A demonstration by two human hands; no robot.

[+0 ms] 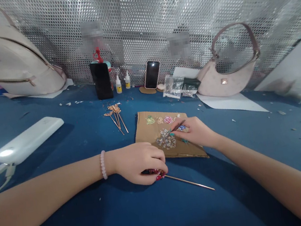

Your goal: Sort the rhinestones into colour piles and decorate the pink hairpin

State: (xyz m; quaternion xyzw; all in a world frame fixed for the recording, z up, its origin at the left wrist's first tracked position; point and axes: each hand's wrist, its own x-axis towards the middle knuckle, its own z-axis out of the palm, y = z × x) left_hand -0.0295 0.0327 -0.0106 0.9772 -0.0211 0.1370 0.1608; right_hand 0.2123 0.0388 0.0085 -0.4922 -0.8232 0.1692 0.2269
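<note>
My left hand (143,161), palm down near the front of the table, is closed around the ornate head of a hair stick (189,182). The metal shaft points out to the right; dark and red decoration shows under my fingers. My right hand (197,132) pinches a pair of tweezers (181,124), held low over a piece of cardboard (143,131). Their tips are at a pile of silvery rhinestones (166,140). Small heaps of green stones (150,120), gold stones (159,120) and pink stones (168,119) lie along the cardboard's far side. Blue stones (181,127) are partly covered by my right hand.
Several gold hair sticks (117,118) lie beyond my left hand. A white power bank (30,138) with cables is at left. Two glue bottles (118,84), phones (102,80), clear bags (173,87), a backpack (15,57) and a handbag (227,77) stand along the perforated back panel.
</note>
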